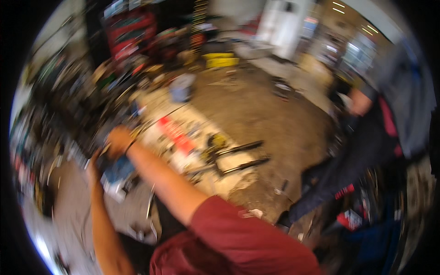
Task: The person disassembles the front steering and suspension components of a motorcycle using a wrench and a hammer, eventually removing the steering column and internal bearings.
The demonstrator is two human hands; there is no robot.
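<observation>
Both my arms reach out to the left, and the picture is smeared by motion. My right hand (120,138) looks curled closed against a dark, blurred assembly (73,126); whatever is in its fingers is hidden. Just below it, my left hand (95,166) is raised to the same dark parts. Its fingers are too smeared to read. A blue cloth-like thing (118,170) shows beneath the hands. To the right of my right forearm, a pale sheet (158,103) on the floor bears a red flat piece (176,135) and several small parts.
A black fork-shaped part (240,158) lies at the sheet's right edge. Beyond are a grey-blue bucket (182,88), a yellow object (221,60) and a red tool cabinet (130,32). At the right, another person (389,101) in dark clothes bends forward. Clutter lines the left side.
</observation>
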